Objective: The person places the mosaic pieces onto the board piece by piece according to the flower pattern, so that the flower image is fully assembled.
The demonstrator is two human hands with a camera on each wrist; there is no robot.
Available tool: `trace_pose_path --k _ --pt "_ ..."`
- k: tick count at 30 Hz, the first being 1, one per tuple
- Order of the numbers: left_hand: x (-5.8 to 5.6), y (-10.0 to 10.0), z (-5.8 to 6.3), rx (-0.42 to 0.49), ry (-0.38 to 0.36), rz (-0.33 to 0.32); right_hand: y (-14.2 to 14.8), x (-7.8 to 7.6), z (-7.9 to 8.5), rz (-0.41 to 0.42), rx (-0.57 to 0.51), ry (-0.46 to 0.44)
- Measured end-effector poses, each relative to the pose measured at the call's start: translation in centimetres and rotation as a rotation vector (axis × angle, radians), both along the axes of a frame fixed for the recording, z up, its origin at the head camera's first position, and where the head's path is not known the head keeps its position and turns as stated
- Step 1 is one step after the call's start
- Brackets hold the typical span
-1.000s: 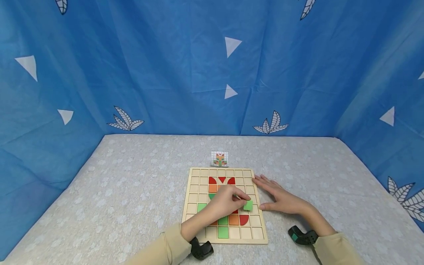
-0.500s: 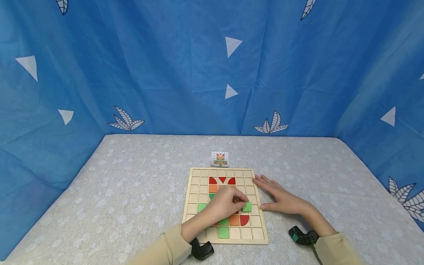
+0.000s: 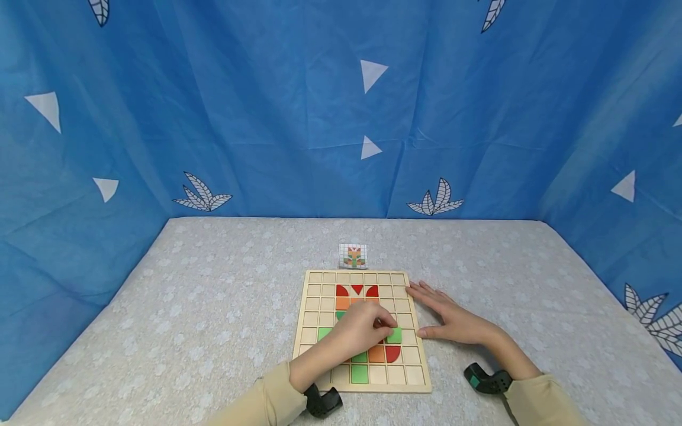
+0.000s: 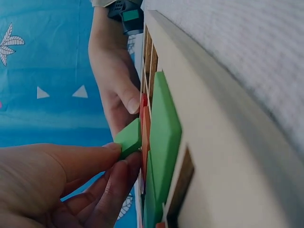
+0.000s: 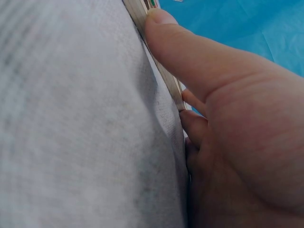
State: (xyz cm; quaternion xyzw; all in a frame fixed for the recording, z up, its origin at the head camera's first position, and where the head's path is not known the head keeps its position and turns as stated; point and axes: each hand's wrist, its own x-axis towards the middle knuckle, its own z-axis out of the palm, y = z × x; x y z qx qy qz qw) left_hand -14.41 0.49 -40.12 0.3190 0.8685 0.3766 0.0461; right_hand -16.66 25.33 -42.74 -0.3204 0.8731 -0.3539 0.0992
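Between thumb and fingers, my left hand (image 3: 359, 327) pinches a light green square tile (image 3: 394, 335) over the right part of a wooden grid board (image 3: 417, 374). In the left wrist view the tile (image 4: 129, 138) is tilted, one edge close to the board's cells. Straight-fingered, my right hand (image 3: 453, 318) rests against the board's right edge; its thumb and fingertips touch the rim in the right wrist view. Red, orange and green pieces fill several cells, among them a red quarter-round (image 3: 392, 354) and an orange square (image 3: 376, 354). My left hand hides the middle cells.
A small pattern card (image 3: 353, 255) stands behind the board, showing a coloured grid figure. Pale floral cloth covers the table (image 3: 224, 296). A blue curtain (image 3: 266, 118) with leaf and triangle prints hangs at the back and sides. Each wrist wears a black device (image 3: 322, 402).
My left hand has brought the green tile slightly left and toward me, lower over the board's right-hand cells. The right hand has stayed at the board's edge.
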Motion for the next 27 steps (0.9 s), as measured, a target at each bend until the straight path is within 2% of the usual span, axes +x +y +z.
trace_pose_path --k 5,16,22,27 --pt "0.03 -0.03 0.29 -0.034 0.005 -0.005 0.04 -0.04 0.00 0.007 -0.007 0.005" --pt "0.08 0.03 0.21 -0.159 0.122 -0.026 0.13 -0.04 -0.12 0.002 -0.005 -0.005" --pt "0.13 0.09 -0.10 -0.185 0.166 -0.023 0.08 -0.10 -0.11 0.007 -0.004 -0.004" --pt "0.23 0.09 -0.11 -0.184 0.162 -0.018 0.05 -0.13 -0.10 0.008 -0.003 -0.003"
